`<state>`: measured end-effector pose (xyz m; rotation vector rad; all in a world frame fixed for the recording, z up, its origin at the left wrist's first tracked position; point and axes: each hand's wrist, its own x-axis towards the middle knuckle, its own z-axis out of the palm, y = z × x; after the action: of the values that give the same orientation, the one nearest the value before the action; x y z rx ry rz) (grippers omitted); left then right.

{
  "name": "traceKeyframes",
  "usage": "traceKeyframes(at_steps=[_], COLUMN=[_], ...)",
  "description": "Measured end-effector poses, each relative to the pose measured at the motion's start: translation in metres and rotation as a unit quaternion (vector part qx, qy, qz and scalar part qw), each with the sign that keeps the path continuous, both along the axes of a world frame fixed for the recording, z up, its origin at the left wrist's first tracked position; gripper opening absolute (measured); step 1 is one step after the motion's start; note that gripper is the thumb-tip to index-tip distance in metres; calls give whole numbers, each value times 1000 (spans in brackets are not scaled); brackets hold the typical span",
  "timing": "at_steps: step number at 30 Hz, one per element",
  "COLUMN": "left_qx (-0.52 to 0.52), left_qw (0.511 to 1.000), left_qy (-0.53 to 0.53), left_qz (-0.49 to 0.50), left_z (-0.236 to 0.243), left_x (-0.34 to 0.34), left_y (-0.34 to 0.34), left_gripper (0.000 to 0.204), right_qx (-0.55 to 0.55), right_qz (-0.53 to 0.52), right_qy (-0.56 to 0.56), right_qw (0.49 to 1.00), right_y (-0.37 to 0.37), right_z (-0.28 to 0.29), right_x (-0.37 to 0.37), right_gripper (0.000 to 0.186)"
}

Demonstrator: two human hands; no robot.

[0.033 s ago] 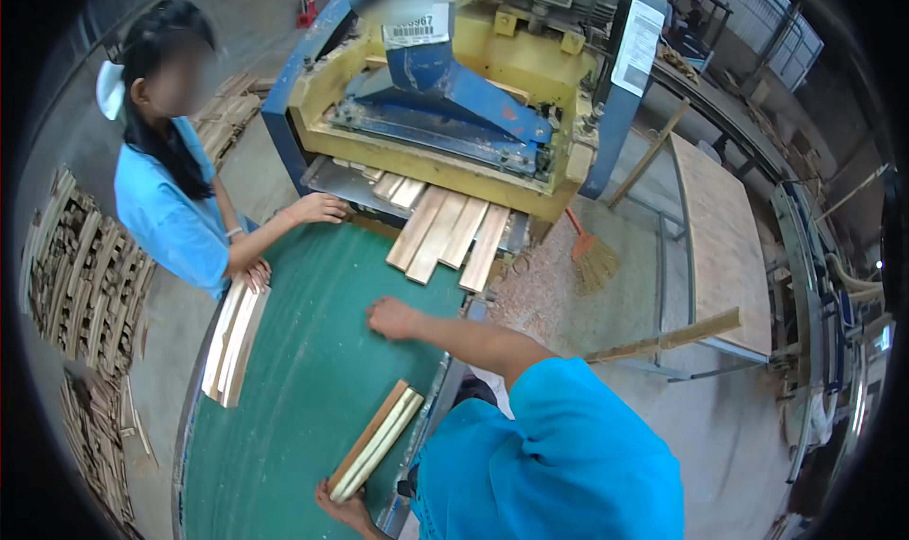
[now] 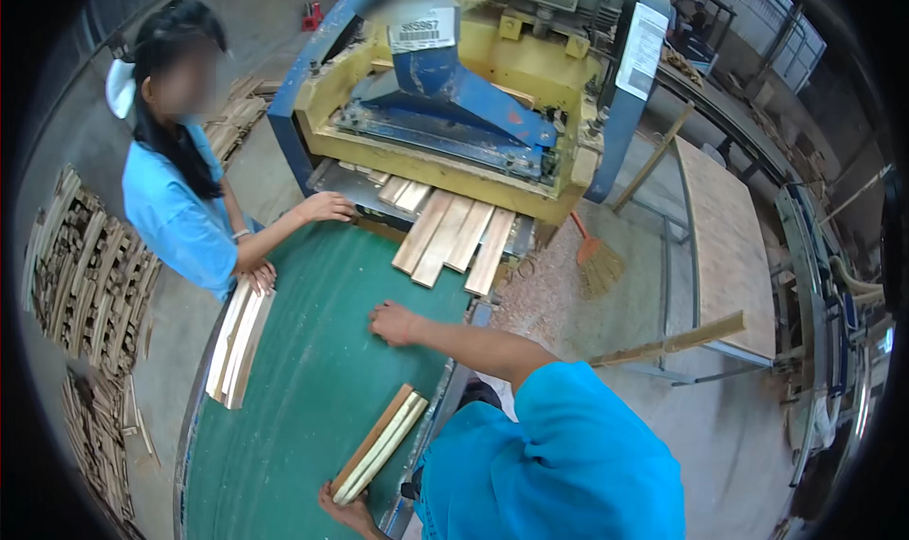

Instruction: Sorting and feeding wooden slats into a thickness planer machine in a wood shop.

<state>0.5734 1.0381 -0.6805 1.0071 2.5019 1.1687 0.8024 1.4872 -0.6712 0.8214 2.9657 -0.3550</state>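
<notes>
Across the top of the head view stands a yellow-and-blue planing machine [image 2: 445, 133]. Its outfeed mouth faces a green table [image 2: 294, 417] that runs down to the lower edge. Beyond the table's left rim lie stacks of wood offcuts [image 2: 85, 265]. To the right are a plywood panel [image 2: 729, 237] and a broom [image 2: 597, 261] on a sawdust-strewn floor.

A co-worker in a light blue shirt [image 2: 175, 218] stands at the table's left side, one hand at the machine's mouth and the other on a pile of slats [image 2: 239, 343] at the table edge.

Four pale boards [image 2: 454, 237] stick out of the outfeed side by side, their long axes running from the machine down towards the person, near ends over the green surface.

A bundle of slats [image 2: 383, 438] lies close to the person. Its long axis runs diagonally, from the near end at lower left to the far end at upper right.

The left hand [image 2: 346, 513] touches the bundle's near end — whether its fingers close around the end cannot be told, as the frame edge cuts them off.

The right hand [image 2: 393, 322] rests palm down on the green surface and holds nothing, fingers loosely extended. It lies between the bundle's far end and the boards' near ends, apart from both — and is the nearer hand to the boards, which lie up and to its right.
</notes>
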Motion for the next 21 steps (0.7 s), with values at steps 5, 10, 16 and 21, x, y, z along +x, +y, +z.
traceKeyframes(at_steps=[5, 10, 16, 21], left_qx=[-77, -10, -24, -26], left_qw=[995, 999, 979, 998], left_qy=[55, 32, 197, 48], left_qz=[15, 15, -47, 28], left_z=[67, 16, 44, -18], left_x=[26, -10, -5, -39], left_y=[15, -11, -4, -46], left_gripper=[51, 47, 43, 44], right_qx=[61, 91, 89, 31], right_qz=[-100, -63, -126, -36], right_qy=[-56, -54, -61, -84], right_qw=[991, 992, 986, 995], right_y=[27, 45, 43, 26], right_z=[15, 7, 0, -23], right_x=[54, 112, 98, 36], right_gripper=[34, 23, 23, 21])
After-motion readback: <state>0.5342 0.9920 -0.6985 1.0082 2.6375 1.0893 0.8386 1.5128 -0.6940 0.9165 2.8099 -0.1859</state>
